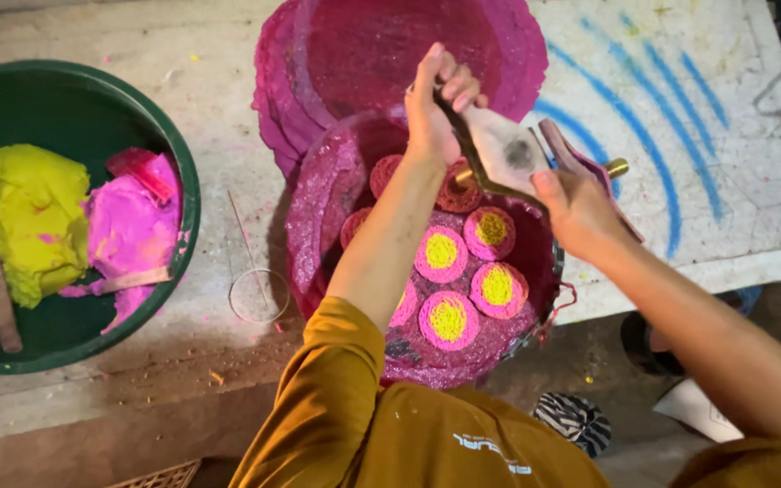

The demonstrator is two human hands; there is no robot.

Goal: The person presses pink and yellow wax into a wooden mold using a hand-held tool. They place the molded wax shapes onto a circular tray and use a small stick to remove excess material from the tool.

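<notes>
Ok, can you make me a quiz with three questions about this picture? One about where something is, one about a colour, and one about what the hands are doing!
1. Where is the green bowl?
A. Left of the pink tray
B. On top of the tray
C. Under the table

2. What colour is the middle of the round pink pieces on the tray?
A. Blue
B. Yellow
C. White

3. What are the left hand and right hand doing?
A. Resting flat on the table
B. Both gripping the hinged metal press tool over the tray
C. Holding the yellow dough

Answers:
1 A, the bowl sits at the left edge, beside the tray.
2 B, each pink ring has a yellow centre.
3 B, each hand is closed on one side of the tool, above the tray.
</notes>
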